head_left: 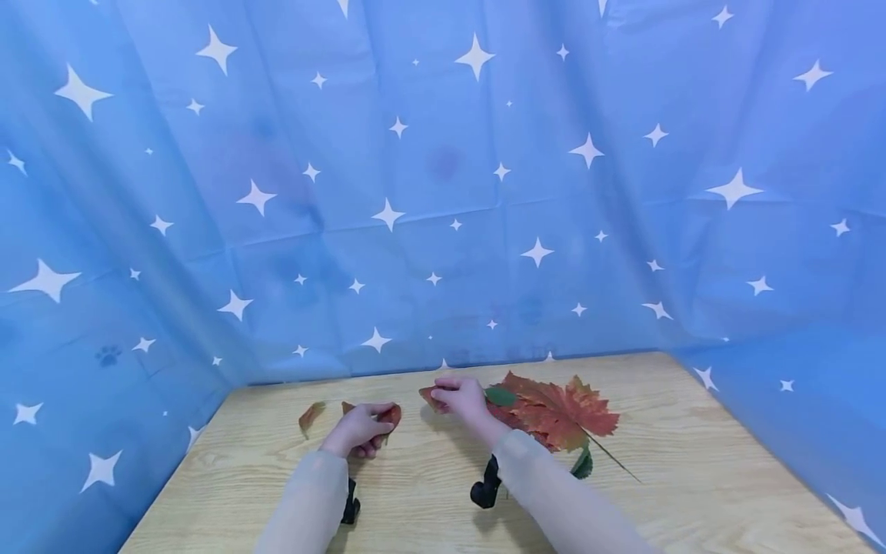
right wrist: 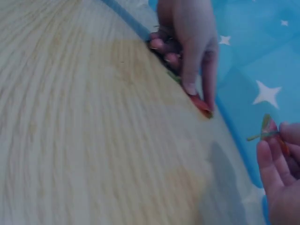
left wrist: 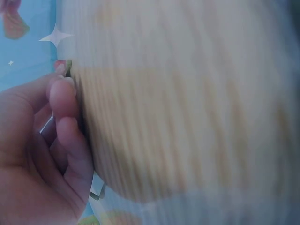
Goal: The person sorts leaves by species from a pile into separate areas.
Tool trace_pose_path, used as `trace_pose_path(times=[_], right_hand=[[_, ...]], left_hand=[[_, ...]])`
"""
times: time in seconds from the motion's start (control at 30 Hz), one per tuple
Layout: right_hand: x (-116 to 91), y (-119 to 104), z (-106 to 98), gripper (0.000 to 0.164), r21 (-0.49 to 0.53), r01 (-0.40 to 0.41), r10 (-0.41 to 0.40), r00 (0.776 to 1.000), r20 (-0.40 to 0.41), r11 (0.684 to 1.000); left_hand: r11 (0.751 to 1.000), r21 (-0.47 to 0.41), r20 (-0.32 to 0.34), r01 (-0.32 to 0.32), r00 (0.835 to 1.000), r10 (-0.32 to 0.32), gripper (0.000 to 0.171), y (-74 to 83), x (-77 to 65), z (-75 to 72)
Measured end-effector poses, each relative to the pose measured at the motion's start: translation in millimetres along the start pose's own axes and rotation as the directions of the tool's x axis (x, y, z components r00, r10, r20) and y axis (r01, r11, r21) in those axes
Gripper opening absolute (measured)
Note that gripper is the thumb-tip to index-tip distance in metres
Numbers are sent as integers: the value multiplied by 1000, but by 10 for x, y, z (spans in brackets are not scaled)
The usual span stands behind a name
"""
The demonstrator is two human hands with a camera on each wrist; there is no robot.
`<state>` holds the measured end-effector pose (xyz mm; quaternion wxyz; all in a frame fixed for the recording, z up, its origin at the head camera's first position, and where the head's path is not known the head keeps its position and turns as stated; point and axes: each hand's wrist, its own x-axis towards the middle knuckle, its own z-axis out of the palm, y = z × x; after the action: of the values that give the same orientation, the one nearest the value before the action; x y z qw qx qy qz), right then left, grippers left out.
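Low over the wooden tabletop, my left hand [head_left: 360, 429] pinches a curled red-orange leaf [head_left: 391, 416] between thumb and fingers. That leaf also shows as a red sliver [right wrist: 200, 104] at the fingertips in the right wrist view. My right hand [head_left: 462, 400] holds another orange-red leaf [head_left: 432, 398] by its edge, raised to the left of the leaf pile. A thin greenish stem [right wrist: 253, 138] sticks out of the right hand's grip in the right wrist view. Fingers cover much of both leaves.
A loose orange leaf [head_left: 311, 417] lies left of my left hand. Large red-orange maple leaves [head_left: 561, 412] are piled on the right, with a green leaf [head_left: 501, 396] by my right wrist and another green leaf [head_left: 583, 463] below. A starry blue curtain [head_left: 443, 231] surrounds the table [head_left: 706, 462].
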<state>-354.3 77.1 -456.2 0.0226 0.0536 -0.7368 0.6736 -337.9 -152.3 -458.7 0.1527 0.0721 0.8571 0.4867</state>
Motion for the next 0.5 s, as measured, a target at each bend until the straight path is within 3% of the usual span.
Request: trace_pose_path(times=[0.3,0.5], right_hand=[[47,248,222,33,-108,-9,12,1000,24,994],[64,259,261,29,-178,-11,15,1000,21,984]], left_hand=[[1000,8,-9,-6,1000,6,54,-15,18,12],[1000,-5,-3,-7,1000,7,55,-1,2,-21]])
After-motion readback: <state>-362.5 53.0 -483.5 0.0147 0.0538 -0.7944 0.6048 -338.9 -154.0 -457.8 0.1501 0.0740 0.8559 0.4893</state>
